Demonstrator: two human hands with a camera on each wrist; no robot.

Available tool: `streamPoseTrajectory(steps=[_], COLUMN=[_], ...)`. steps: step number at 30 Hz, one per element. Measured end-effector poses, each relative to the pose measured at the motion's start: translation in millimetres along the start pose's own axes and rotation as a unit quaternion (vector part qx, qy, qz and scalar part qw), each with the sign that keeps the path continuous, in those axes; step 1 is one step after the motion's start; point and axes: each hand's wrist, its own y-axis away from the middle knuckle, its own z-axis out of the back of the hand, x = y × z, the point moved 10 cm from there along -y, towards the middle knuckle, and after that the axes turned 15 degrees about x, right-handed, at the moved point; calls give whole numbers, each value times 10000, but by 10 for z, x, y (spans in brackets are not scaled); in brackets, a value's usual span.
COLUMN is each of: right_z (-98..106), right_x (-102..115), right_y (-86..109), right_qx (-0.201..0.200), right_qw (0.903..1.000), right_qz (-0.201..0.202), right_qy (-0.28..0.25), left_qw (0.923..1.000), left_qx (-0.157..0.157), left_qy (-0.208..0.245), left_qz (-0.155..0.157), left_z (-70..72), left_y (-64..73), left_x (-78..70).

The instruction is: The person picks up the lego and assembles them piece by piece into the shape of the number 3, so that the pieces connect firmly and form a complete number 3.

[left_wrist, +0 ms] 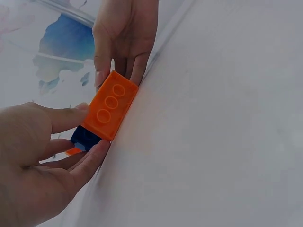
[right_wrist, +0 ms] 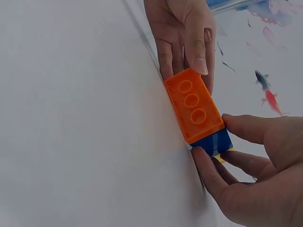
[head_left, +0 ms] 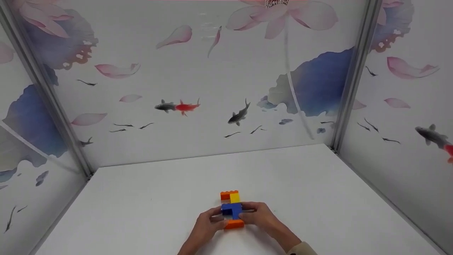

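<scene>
Toy building bricks lie joined in a row on the white table, low in the middle of the head view. An orange brick (head_left: 234,224) forms the near end, blue bricks (head_left: 236,209) come behind it, then a yellow brick (head_left: 234,197) and another orange brick (head_left: 225,196). My left hand (head_left: 205,225) pinches the left side of the near part between thumb and fingers. From the right, my right hand (head_left: 262,216) grips the blue part. Both wrist views show the hollow underside of the near orange brick (left_wrist: 111,105), with round tubes inside.
The white tabletop (head_left: 148,198) spreads around the bricks. White panels printed with fish and lotus flowers (head_left: 283,16) enclose the table at the back and both sides. Metal posts (head_left: 348,81) stand at the back corners.
</scene>
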Motion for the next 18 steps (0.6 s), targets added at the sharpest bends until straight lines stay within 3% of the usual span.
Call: streamPoseTrajectory(steps=[11, 18], right_z=[-28, 40], right_x=[-14, -100], right_y=[-43, 21], right_qx=[-19, -68], right_qw=[9999, 9991], right_qz=[-49, -387], right_qy=[135, -128], left_qw=[9994, 9962], left_qx=[-49, 16], left_qy=[-5, -49], left_qz=[335, 871], left_z=[30, 37], left_y=[23, 148], left_x=[83, 79])
